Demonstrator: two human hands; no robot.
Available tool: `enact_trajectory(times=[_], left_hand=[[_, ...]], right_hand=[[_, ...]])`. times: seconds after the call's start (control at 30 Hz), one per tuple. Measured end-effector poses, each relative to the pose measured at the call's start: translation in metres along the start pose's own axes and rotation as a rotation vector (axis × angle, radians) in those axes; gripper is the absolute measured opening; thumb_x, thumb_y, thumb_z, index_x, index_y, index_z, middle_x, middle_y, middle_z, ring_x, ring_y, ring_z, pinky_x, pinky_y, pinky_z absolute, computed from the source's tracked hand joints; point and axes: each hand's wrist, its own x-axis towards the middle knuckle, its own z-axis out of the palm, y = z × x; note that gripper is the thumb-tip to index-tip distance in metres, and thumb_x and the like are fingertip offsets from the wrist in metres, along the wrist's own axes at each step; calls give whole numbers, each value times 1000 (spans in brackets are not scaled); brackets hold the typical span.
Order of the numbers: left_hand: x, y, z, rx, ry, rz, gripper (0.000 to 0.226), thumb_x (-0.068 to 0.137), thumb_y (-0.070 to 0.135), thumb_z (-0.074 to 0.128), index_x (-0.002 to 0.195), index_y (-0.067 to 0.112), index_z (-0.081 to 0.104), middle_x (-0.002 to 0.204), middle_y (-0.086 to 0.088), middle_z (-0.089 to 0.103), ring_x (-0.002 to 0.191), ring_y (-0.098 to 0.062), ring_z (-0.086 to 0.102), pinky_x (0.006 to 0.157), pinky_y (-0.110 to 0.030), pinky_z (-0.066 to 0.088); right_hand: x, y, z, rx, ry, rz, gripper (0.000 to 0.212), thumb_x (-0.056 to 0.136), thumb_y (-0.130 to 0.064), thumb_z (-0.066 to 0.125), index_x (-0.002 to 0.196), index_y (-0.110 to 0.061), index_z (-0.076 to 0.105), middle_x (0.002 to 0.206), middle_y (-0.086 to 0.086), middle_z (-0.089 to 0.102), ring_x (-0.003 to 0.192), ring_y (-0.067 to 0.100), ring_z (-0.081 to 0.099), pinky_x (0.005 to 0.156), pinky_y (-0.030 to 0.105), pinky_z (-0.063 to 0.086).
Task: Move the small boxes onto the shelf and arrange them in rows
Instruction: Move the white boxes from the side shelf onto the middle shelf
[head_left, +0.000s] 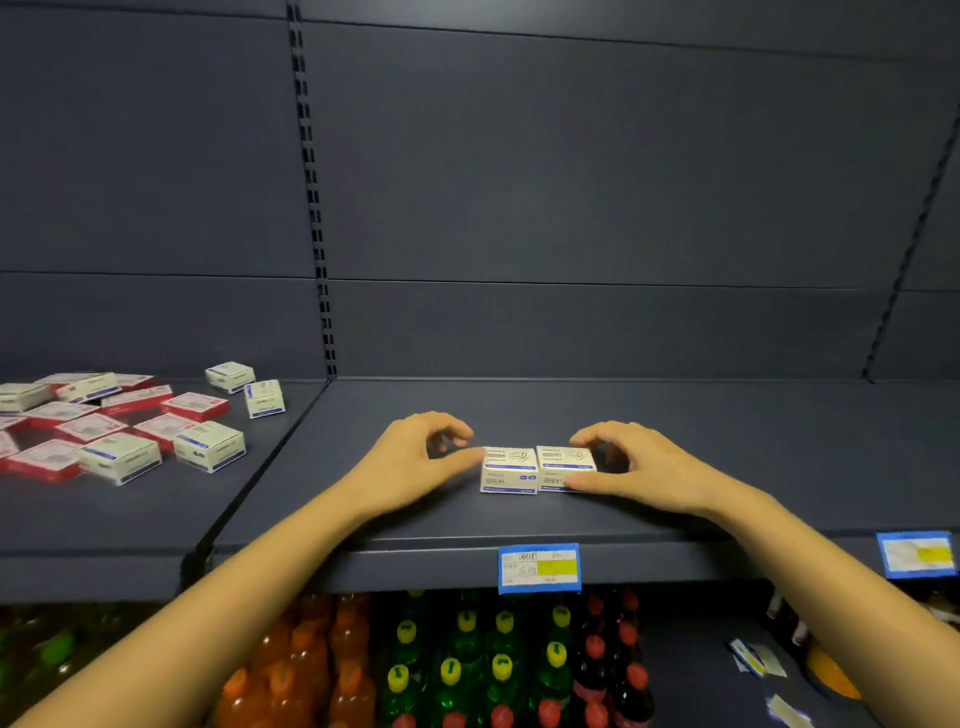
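Spanning the view, the dark grey shelf (649, 410) is carrying everything. Beneath its front edge, rows of bottles (467, 660) with orange, yellow and red caps are standing in shadow, their labels unreadable. On the shelf's left section, a loose pile of small boxes (119, 431) is lying, red-and-white mixed with white-and-blue, its print blurred and its left side cut off.

Near the front edge at the middle, the left grip (410, 467) is touching the left box (508, 470) with its thumb tip. Its fingers are curling behind, and I cannot tell whether they are reaching the box. The right grip (644, 467) is pinching the right box (565, 462), thumb along the front and fingers over the back. The two white, blue-banded boxes are sitting side by side, touching, their writing too small to read.

On the front lip, a blue-bordered price label (538, 568) is showing a yellow patch and handwriting resembling "15.00". A second label (917, 553) near the right end is blurred.
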Motion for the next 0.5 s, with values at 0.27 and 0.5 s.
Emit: enact_trajectory(times=[0.27,0.5], left_hand=[[-31,-9,-59,517,203,-121,28,90,35,51,111,18,61,116,1,63,106,-19,55,90,-35,47],[-102,-26,-118,683,318,-339,30,90,36,50,108,16,63,114,-5,64,104,-23,56,85,-38,49]], right_hand=[[38,-47,2,-217,102,-226,42,90,-45,50,129,-29,47,132,-11,51,121,9,44,100,31,40],[69,-132,41,-183,57,-472,38,93,-39,47,129,-26,47,131,-8,52,121,12,46,100,35,41]])
